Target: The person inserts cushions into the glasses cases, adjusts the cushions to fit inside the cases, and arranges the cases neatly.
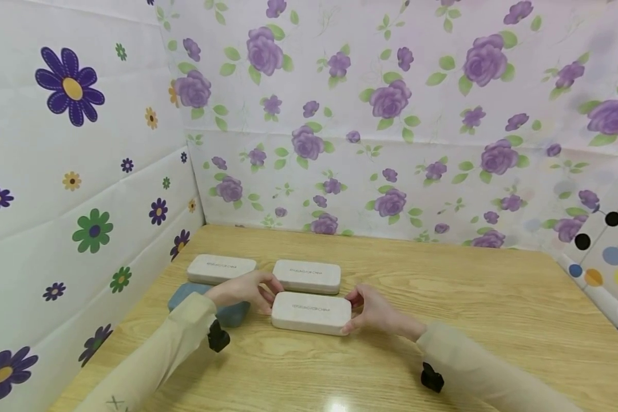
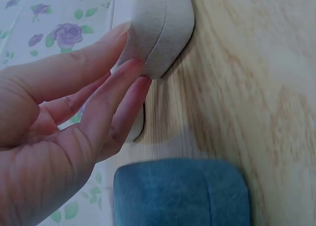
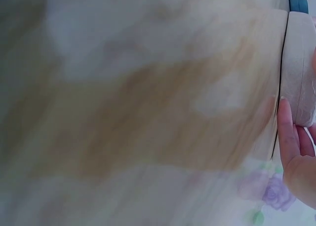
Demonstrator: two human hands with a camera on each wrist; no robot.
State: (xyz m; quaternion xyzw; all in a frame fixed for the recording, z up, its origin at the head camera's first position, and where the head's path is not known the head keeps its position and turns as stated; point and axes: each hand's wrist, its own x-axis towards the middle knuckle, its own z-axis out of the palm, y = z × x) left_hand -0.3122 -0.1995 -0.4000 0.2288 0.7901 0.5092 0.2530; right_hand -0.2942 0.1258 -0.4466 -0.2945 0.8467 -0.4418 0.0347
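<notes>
A pale grey-white glasses case (image 1: 311, 313) with small print on its lid lies flat on the wooden table, lid closed. My left hand (image 1: 251, 290) holds its left end; the left wrist view shows the thumb and fingertips at the corner of the case. At the opposite end, my right hand (image 1: 376, 312) grips the case between thumb and fingers. Just behind stands a second white glasses case (image 1: 306, 276), and a third white case (image 1: 221, 268) lies to its left. A blue glasses case (image 2: 180, 194) sits under and beside my left wrist, partly covered by it in the head view.
The wood-grain table (image 1: 468, 297) extends to the right and toward the front. A flower-print cloth (image 1: 340, 114) hangs along its back edge, another patterned cloth (image 1: 82, 171) along the left side. Small black wrist devices (image 1: 218, 336) are strapped below both sleeves.
</notes>
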